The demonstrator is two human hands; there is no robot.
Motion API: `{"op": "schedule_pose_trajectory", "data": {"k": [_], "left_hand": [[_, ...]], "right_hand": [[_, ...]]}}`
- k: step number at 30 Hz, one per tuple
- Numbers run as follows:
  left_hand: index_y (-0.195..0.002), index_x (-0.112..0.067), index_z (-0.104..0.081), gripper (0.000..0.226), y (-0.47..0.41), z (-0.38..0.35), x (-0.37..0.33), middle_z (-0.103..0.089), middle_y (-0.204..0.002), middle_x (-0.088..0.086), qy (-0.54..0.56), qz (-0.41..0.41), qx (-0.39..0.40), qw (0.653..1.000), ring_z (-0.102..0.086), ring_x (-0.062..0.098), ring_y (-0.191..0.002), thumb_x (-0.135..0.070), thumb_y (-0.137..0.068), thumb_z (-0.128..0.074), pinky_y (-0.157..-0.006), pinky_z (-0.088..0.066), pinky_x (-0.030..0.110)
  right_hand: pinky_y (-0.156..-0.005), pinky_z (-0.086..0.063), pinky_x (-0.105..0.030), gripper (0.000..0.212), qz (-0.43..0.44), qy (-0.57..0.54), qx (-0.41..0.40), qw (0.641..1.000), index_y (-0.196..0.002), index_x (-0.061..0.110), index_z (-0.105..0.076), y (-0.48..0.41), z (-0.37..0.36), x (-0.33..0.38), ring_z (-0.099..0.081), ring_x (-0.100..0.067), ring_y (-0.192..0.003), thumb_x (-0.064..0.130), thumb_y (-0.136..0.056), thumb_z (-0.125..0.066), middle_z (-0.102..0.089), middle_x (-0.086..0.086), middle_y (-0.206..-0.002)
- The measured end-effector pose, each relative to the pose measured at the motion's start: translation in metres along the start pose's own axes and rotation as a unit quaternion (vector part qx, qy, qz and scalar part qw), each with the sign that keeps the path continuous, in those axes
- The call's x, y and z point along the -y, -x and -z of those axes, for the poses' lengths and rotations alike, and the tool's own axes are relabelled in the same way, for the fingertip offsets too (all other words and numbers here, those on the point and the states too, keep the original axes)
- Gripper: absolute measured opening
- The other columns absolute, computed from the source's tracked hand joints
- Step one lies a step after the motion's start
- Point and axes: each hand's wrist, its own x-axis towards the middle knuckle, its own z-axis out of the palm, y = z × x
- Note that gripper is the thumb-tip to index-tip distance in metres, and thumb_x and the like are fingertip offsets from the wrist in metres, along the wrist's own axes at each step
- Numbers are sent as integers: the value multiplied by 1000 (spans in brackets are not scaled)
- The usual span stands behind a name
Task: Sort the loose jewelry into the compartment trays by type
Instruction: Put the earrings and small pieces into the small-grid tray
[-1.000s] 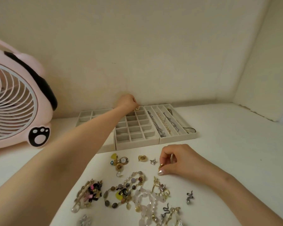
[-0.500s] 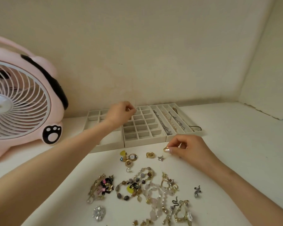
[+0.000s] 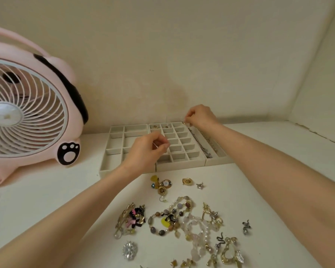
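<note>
— Right of the pink fan (image 3: 27, 113)?
— The left hand (image 3: 145, 151), pinching a thin silvery piece (image 3: 155, 146) above the compartment trays (image 3: 179, 167).
— And the loose jewelry (image 3: 182, 219)?
— Heaped on the table (image 3: 220, 186), nearer side. The right hand (image 3: 199, 117), arm outstretched, pinches a small gold piece (image 3: 183, 123) at the trays' far edge.

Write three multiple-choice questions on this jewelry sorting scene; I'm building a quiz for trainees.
1. Where do the chains lie?
A) in the long slots of the right tray
B) on the floor
C) on the wall

2. What colour is the fan?
A) blue
B) green
C) pink

3. What is the right hand doing?
A) lying flat on the table
B) pinching a small gold piece at the far corner of the middle tray
C) hanging empty

Answers: 1 A, the chains run along those slots; 2 C, its body is pink; 3 B, thumb and finger meet on the piece.
</note>
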Motion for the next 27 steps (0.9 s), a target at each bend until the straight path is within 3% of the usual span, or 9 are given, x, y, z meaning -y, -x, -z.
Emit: {"op": "schedule_pose_trajectory", "data": {"k": [3, 7, 10, 14, 17, 19, 22, 27], "left_hand": [[-89, -21, -63, 6, 3, 1, 0, -64, -79, -7, 6, -7, 1, 1000, -54, 5, -67, -18, -91, -58, -60, -41, 8], [-89, -23, -62, 7, 7, 2, 2, -63, -81, -6, 27, -7, 10, 1000, -55, 6, -69, -18, -91, -58, -61, -42, 9], [-88, -24, -62, 7, 10, 5, 1, -64, -81, -6, 34, -5, 13, 999, -55, 5, -67, -18, -91, -58, -60, -42, 9], [-90, -21, -62, 5, 13, 8, -4, -63, -82, -6, 25, -5, 19, 999, -54, 4, -67, -19, -91, -58, -60, -41, 8], [-91, -19, -64, 4, 18, 9, -7, -62, -82, -9, 10, -3, 32, 999, -53, 1, -67, -19, -90, -59, -60, -41, 8], [-91, -20, -64, 4, 23, 11, -9, -62, -83, -10, -4, -1, 48, 999, -53, 2, -71, -20, -90, -60, -61, -41, 8], [-91, -21, -64, 4, 33, 15, -9, -62, -85, -9, -27, 4, 81, 996, -54, 4, -75, -20, -88, -61, -63, -40, 9], [-91, -18, -66, 6, 48, 24, -10, -67, -89, -3, -45, 14, 107, 993, -57, 4, -75, -19, -85, -67, -64, -43, 10]], "right_hand": [[-75, -45, -27, 3, -24, 30, 4, 999, -81, 21, -69, -31, -19, 3, -64, -21, -97, 19, -83, -68, -71, -1, -100], [-76, -44, -27, 20, -24, 80, -19, 996, -103, 18, -70, -43, -32, -3, -62, -24, -102, 18, -88, -57, -68, -4, -110], [-79, -44, -27, 19, -17, 75, -27, 997, -102, 21, -71, -29, -19, -7, -62, -23, -104, 21, -88, -58, -69, -2, -109], [-74, -45, -26, 10, 32, 3, -9, 999, -91, 20, -71, 18, 5, -8, -65, -16, -88, 21, -87, -62, -68, 2, -81], [-74, -51, -30, 6, 47, -35, 17, 998, -87, 19, -71, 60, 15, -9, -66, -14, -73, 20, -86, -65, -69, 1, -73], [-64, -47, -22, 8, 55, -43, 42, 997, -89, 18, -73, 88, 20, -9, -59, -4, -59, 20, -87, -65, -67, 4, -67], [-55, -37, -8, 6, 71, -45, 68, 994, -88, 20, -72, 123, 23, -8, -52, 7, -53, 20, -86, -67, -65, 7, -67], [-59, -38, -18, 7, 90, -51, 96, 990, -89, 26, -73, 162, 23, -5, -50, 8, -53, 23, -87, -66, -69, 6, -73]]}}
